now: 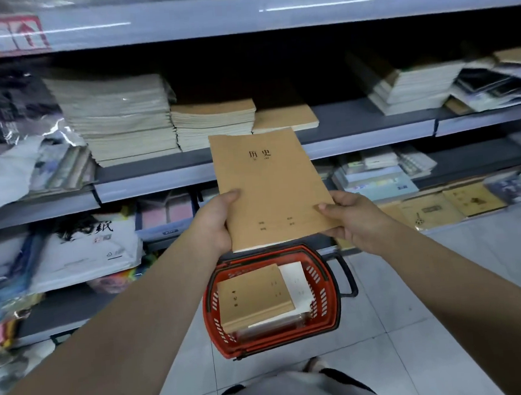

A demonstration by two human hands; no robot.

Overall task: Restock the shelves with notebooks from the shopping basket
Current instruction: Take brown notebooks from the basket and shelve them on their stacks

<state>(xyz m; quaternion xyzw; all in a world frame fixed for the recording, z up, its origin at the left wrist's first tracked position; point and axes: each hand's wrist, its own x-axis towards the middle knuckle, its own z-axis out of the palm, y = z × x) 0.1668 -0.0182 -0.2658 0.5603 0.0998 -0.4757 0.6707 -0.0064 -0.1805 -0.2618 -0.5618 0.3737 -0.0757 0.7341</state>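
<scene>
Notebook: brown paper cover with dark printed characters, held up in front of the middle shelf, its top edge just below a thin brown pile lying there.
Left hand: grips the notebook's lower left edge, thumb on the cover, fingers hidden underneath.
Right hand: grips the lower right corner, thumb pressed on the cover, fingers curled beneath.
Basket: red with a black handle, standing on the tiled floor below both hands, close to the foot of the shelving.
Basket contents: a stack of brown notebooks, with a white cover showing at its right side.
Shelf stock: a tall pale stack at the left, a shorter brown-topped stack right against it, then the thin brown pile; bare grey shelf to the right of that.
</scene>
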